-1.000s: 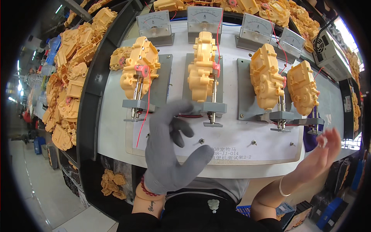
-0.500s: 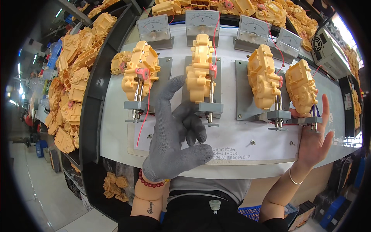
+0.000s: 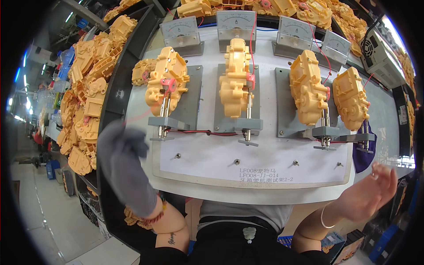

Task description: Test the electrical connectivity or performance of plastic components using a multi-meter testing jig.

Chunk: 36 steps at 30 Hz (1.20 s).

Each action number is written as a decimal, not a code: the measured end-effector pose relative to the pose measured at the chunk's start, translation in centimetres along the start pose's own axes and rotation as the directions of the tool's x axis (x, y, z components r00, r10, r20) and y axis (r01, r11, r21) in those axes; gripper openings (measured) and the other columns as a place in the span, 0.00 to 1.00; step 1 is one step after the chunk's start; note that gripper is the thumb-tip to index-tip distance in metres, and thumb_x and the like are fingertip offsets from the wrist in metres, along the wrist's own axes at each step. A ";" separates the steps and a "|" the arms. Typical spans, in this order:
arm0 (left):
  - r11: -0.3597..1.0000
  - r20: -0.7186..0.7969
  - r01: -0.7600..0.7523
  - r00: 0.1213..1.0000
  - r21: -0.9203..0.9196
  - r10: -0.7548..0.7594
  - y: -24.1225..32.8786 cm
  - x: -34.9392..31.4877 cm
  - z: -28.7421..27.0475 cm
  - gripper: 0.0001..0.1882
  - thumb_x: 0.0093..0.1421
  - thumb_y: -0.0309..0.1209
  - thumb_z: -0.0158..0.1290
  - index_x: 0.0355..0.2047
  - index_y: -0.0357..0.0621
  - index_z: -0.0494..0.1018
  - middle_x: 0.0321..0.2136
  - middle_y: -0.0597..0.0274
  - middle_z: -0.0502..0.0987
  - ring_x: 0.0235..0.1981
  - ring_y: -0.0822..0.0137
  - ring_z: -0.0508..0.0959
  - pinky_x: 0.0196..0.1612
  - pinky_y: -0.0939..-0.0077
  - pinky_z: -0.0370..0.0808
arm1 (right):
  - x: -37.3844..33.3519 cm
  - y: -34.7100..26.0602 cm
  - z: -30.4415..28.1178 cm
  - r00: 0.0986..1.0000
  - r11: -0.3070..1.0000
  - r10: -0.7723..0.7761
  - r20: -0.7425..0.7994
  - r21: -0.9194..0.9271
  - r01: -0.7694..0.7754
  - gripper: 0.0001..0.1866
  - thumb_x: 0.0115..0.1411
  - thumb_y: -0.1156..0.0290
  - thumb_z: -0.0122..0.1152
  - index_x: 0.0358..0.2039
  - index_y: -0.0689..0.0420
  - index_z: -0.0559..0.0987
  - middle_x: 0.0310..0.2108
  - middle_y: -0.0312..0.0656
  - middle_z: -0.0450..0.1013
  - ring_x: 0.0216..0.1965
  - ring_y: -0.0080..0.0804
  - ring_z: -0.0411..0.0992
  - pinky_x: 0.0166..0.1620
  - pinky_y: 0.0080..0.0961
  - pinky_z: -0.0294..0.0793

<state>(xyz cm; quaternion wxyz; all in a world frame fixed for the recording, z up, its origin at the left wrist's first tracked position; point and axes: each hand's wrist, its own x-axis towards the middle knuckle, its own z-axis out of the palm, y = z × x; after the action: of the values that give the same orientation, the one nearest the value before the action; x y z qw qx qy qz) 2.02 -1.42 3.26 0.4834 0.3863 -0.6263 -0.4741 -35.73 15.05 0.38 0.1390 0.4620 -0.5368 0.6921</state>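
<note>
My left hand (image 3: 126, 161), in a grey glove, is beside the black bin at the table's left edge; motion smears its fingers. From the leftmost yellow gear housing (image 3: 167, 77) a blurred red wire (image 3: 142, 115) stretches toward the glove, and whether it is gripped cannot be made out. My bare right hand (image 3: 369, 194) is off the table's front right edge, fingers loosely bent and slightly blurred, with nothing visible in them. A purple cloth (image 3: 365, 152) lies just beyond it, below the rightmost yellow housing (image 3: 351, 99). A second housing (image 3: 235, 79) and a third (image 3: 308, 88) sit in grey fixtures between.
Behind the fixtures stand several analog meters (image 3: 236, 25). A black bin (image 3: 117, 92) heaped with yellow housings runs along the left. At the back right is a grey power supply box (image 3: 383, 59). Small toggle switches (image 3: 237, 162) line the front of the white board (image 3: 207, 170).
My left hand has moved left from the middle of the board to the bin side, and the red wire has swung left. My right hand has drawn back from the rightmost fixture toward me.
</note>
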 end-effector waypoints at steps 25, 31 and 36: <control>0.999 -0.105 0.018 0.994 -0.027 -0.020 -3.4 1.5 2.1 0.33 0.66 0.44 0.44 0.64 0.34 0.54 0.47 0.58 0.73 0.39 0.72 0.75 0.38 0.81 0.68 | -1.9 -2.8 5.3 0.688 0.847 0.528 0.499 -0.244 -0.473 0.14 0.45 0.71 0.64 0.34 0.62 0.77 0.22 0.35 0.67 0.23 0.23 0.62 0.26 0.19 0.58; 0.996 -0.184 0.049 0.981 -0.071 -0.062 -3.6 0.7 2.5 0.35 0.63 0.43 0.45 0.62 0.30 0.55 0.47 0.53 0.72 0.44 0.68 0.75 0.47 0.75 0.72 | -1.5 -2.6 4.9 0.706 0.868 0.497 0.504 -0.288 -0.405 0.13 0.43 0.72 0.66 0.31 0.60 0.78 0.21 0.37 0.69 0.21 0.25 0.64 0.24 0.20 0.59; 0.999 -0.180 0.030 0.983 -0.037 -0.036 -4.5 -0.5 2.2 0.33 0.65 0.42 0.45 0.64 0.33 0.54 0.50 0.54 0.71 0.43 0.69 0.75 0.44 0.81 0.71 | -1.0 -3.1 3.9 0.680 0.879 0.470 0.563 -0.367 -0.304 0.12 0.44 0.71 0.67 0.32 0.58 0.79 0.22 0.36 0.70 0.21 0.28 0.66 0.25 0.23 0.63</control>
<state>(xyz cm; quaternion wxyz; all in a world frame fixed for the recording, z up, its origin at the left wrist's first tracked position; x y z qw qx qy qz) 0.11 -1.61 -1.36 0.5369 0.4298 -0.5652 -0.4556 -31.16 13.12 1.51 -0.1463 0.5226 -0.7179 0.4360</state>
